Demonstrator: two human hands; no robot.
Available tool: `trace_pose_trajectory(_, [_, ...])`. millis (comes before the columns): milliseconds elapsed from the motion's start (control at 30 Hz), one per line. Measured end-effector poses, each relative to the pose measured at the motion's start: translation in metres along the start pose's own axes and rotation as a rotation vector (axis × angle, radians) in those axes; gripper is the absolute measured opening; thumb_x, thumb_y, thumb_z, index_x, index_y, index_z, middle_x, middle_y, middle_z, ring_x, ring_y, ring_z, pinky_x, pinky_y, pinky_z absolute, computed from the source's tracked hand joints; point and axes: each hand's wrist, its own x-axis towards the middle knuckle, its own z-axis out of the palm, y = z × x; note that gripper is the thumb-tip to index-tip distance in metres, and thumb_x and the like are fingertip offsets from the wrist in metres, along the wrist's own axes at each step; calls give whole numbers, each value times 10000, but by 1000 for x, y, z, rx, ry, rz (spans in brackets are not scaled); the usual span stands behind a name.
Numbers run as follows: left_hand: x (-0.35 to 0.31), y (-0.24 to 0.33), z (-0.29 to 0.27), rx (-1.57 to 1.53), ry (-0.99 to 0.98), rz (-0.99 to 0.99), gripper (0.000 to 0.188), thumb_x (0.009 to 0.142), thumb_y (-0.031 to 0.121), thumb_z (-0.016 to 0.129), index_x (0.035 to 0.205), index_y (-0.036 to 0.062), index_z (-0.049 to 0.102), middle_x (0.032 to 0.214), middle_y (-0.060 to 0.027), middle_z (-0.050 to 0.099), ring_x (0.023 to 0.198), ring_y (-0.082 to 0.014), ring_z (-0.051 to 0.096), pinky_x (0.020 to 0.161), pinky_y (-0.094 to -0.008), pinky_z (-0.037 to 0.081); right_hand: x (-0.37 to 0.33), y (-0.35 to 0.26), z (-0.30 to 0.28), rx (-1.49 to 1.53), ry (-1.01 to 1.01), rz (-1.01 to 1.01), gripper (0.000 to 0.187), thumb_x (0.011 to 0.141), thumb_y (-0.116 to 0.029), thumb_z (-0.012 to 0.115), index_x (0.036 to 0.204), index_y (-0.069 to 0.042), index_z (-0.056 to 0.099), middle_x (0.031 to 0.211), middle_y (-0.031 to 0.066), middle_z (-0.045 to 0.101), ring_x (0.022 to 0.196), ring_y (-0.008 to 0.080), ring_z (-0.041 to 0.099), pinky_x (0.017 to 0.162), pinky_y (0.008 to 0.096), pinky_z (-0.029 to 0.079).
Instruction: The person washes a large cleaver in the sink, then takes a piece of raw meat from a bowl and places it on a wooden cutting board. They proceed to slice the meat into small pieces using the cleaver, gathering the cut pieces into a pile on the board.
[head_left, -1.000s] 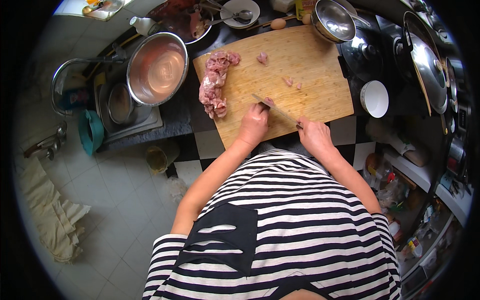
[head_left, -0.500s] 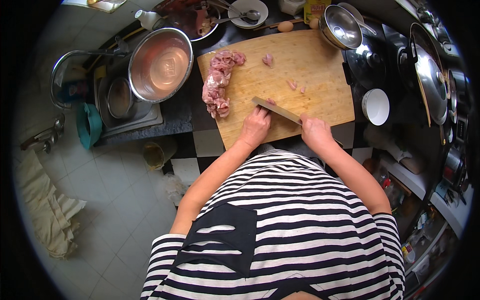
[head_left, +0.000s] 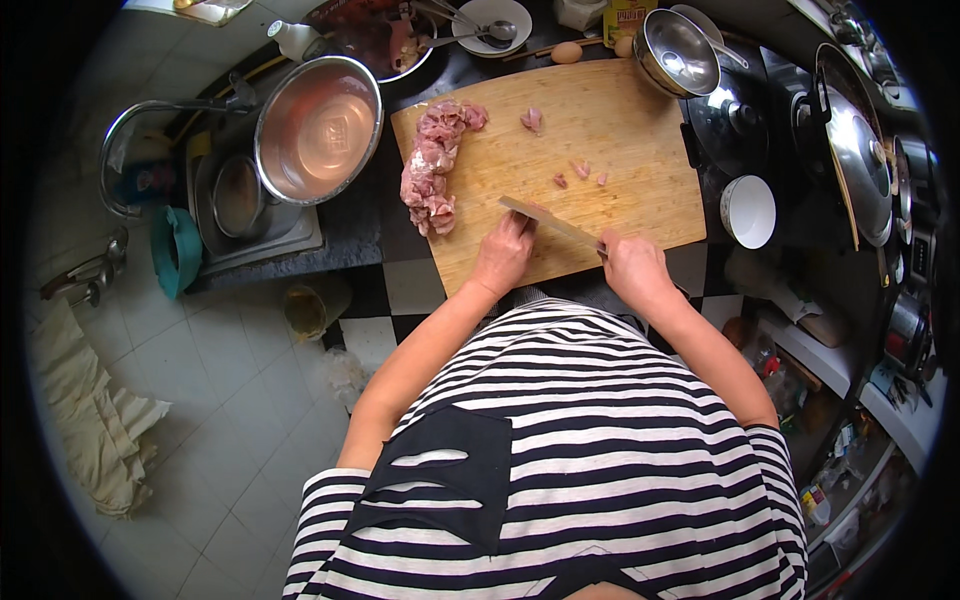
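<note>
Pale square tiles cover the floor (head_left: pixel 230 430) at the left. A dark counter (head_left: pixel 350 243) runs across the room, with a metal sink (head_left: pixel 309 237) set into it and a black-and-white checked surface (head_left: pixel 412 287) below its edge. White shelves (head_left: pixel 815 353), crowded with packages, stand at the right. Bright light shows at the upper left, beyond a greyish wall (head_left: pixel 165 55).

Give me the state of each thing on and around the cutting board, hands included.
Left hand: fingers bent, close against the blade
Right hand: closed on the knife handle
Knife: held slantwise over the board
Cutting board: lying flat, partly covered
Meat pile: raw, heaped along the board's left side
Small pink pieces: loose, apart from the pile
Egg: whole
White bowl: open side up, looks empty
</note>
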Motion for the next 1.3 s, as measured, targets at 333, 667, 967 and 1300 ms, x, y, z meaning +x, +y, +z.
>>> trace_pose_trajectory(333, [5,2,-8,10,21,30,285,762,70,567,1015,8,682,1110,-121,617,1060,-272,590,821,-341,541,10,-2,18,-40,-56,39,128,858,-79,517,884,-20,627,762,229,673,763,406,676,718,517,524])
trace_pose_trajectory(667, [8,5,-17,-113,64,27,319,765,20,578,1071,-11,660,1119,-147,614,1041,-318,599,870,-380,522,40,7,13,102,90,74,106,854,-101,561,877,-17,622,747,246,655,755,426,656,692,504,524])
trace_pose_trajectory(967, [-1,-5,-9,-100,104,-22,291,756,16,586,1036,-12,658,1085,-139,624,1010,-315,603,815,-387,542,5,-6,3,-47,-48,7,158,877,-113,530,852,-12,648,739,226,664,722,398,671,664,510,527])
trace_pose_trajectory(1300, [5,-4,-9,-58,50,-25,259,732,34,577,966,-10,676,1042,-133,624,964,-310,597,804,-388,541,7,-7,4,-53,-81,17,127,849,-76,518,884,-16,625,777,219,672,759,400,669,713,511,522])
